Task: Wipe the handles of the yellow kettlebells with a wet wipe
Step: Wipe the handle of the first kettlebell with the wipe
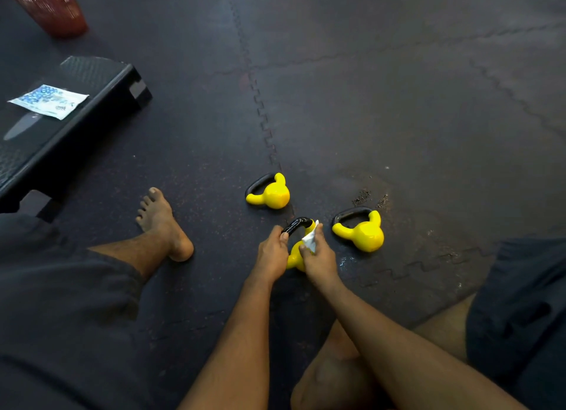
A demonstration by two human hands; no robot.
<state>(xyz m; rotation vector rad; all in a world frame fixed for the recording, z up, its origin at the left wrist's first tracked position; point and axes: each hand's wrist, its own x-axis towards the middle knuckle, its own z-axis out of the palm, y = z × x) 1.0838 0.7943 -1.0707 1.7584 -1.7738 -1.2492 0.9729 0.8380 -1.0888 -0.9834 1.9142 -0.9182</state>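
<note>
Three small yellow kettlebells with black handles lie on the dark floor mat. My left hand [272, 252] grips the black handle [296, 225] of the nearest kettlebell [294, 256], whose yellow body is mostly hidden between my hands. My right hand [318, 256] pinches a white wet wipe [310, 239] against the right side of that handle. A second kettlebell [272, 194] lies on its side just beyond, to the left. The third kettlebell [364, 233] lies on its side to the right.
A black step platform [92, 109] stands at the left with a wet wipe packet [50, 101] on it. A red mesh basket [49, 7] is at the far left corner. My bare left foot [162, 226] rests on the mat. Wet patches mark the floor near the right kettlebell.
</note>
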